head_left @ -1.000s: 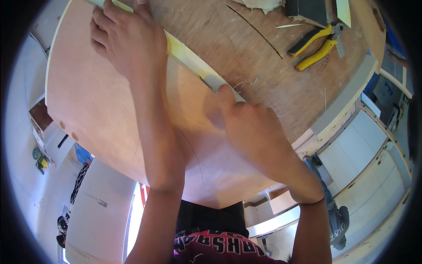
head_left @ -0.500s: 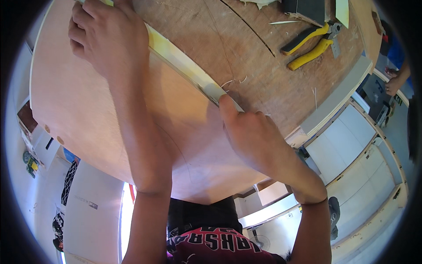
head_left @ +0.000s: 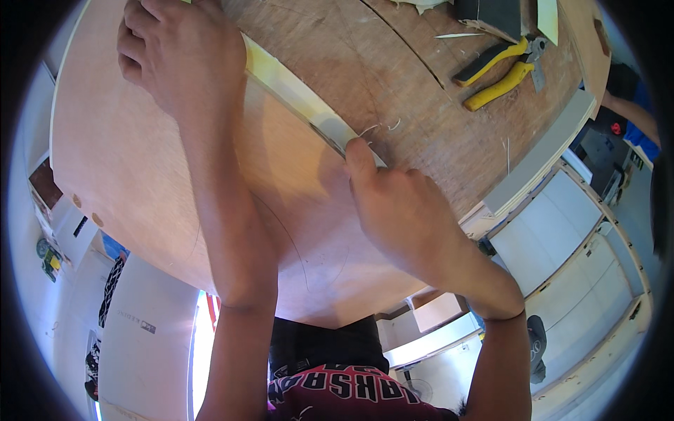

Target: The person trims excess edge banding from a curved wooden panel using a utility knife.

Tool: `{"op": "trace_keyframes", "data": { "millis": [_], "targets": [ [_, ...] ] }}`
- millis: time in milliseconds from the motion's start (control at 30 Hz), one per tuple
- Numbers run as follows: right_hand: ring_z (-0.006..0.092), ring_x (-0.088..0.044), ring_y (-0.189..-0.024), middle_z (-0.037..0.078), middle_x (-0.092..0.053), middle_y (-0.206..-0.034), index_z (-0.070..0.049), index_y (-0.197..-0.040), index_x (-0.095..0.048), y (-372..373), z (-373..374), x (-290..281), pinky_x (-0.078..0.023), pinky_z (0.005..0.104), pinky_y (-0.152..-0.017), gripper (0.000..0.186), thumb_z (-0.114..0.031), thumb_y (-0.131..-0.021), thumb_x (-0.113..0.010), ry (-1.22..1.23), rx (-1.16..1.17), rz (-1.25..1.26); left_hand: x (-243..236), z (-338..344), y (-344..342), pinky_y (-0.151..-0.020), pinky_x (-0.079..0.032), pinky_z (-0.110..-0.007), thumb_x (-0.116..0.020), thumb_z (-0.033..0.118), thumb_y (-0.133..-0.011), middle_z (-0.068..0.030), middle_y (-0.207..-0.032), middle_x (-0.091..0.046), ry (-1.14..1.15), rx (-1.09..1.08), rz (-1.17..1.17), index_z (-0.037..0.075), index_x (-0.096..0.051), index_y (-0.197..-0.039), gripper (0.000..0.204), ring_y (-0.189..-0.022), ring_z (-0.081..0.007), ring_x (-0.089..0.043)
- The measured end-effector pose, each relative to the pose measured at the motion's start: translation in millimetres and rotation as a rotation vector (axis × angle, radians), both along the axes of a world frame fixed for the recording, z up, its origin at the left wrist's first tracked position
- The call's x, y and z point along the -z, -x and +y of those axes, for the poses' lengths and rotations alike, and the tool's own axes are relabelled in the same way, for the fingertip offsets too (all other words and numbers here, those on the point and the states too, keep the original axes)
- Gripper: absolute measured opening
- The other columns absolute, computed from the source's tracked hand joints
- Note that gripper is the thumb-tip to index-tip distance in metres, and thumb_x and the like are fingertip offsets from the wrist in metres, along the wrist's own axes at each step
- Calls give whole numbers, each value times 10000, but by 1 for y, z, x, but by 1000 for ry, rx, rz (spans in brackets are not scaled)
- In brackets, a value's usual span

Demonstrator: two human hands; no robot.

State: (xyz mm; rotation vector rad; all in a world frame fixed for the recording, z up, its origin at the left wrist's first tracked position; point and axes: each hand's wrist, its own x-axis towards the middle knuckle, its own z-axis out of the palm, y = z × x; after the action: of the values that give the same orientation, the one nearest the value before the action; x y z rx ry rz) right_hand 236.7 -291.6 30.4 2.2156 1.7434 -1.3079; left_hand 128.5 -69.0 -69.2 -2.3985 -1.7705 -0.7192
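A pale yellowish strip (head_left: pixel 281 84) runs diagonally along the edge of a light plywood panel (head_left: pixel 126 168), over a darker wooden board (head_left: pixel 421 119). My left hand (head_left: pixel 179 56) presses at the strip's upper end, fingers curled and thumb partly out of view. My right hand (head_left: pixel 400 203) has its thumb on the strip's lower end and its fingers curled under; what they grip is hidden. Thin shavings (head_left: pixel 393 125) lie beside it. Pliers with yellow-and-black handles (head_left: pixel 498 88) lie on the board to the right.
A dark block (head_left: pixel 488 14), a pale offcut (head_left: pixel 547 17) and crumpled material (head_left: pixel 418 3) sit at the top. A grey-edged strip (head_left: pixel 540 151) borders the board. Another person's arm (head_left: pixel 628 112) shows at far right; white panels (head_left: pixel 547 214) stand below it.
My right hand slid down-right along the strip, then shifted slightly back up-left. My left hand stays at the upper end. The view shifted, and another person's arm at far right moved.
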Motion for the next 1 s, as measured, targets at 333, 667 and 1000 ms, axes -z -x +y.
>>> {"op": "trace_keyframes", "data": {
  "millis": [333,667,1000],
  "targets": [
    [448,-712,-637,210,-655,-633,-10,-1123,-430,5,8,-4,-614,500,-575,203,-58,-973,-558,93,-33,-41,2,-2,0,-1187,-287,-591,-531,528,-1044,-173,-1567,-474,-9,-34,22,82,-522,-1483,626,-1462,-442,-383],
    [471,-722,-699,232,-692,-697,-16,-1160,-404,-12,-9,-10,-618,508,-603,244,-30,-961,-545,232,-58,64,7,5,5,-1186,-275,-623,-501,561,-1045,-233,-1546,-479,10,-39,66,25,-485,-1491,697,-1476,-477,-353],
    [478,-717,-718,253,-678,-698,-19,-1160,-392,-22,-44,-16,-602,517,-638,291,-13,-921,-558,265,-40,138,12,19,22,-1188,-250,-644,-478,592,-1035,-268,-1575,-440,-9,-30,111,-16,-460,-1496,763,-1498,-494,-311]
  ]
}}
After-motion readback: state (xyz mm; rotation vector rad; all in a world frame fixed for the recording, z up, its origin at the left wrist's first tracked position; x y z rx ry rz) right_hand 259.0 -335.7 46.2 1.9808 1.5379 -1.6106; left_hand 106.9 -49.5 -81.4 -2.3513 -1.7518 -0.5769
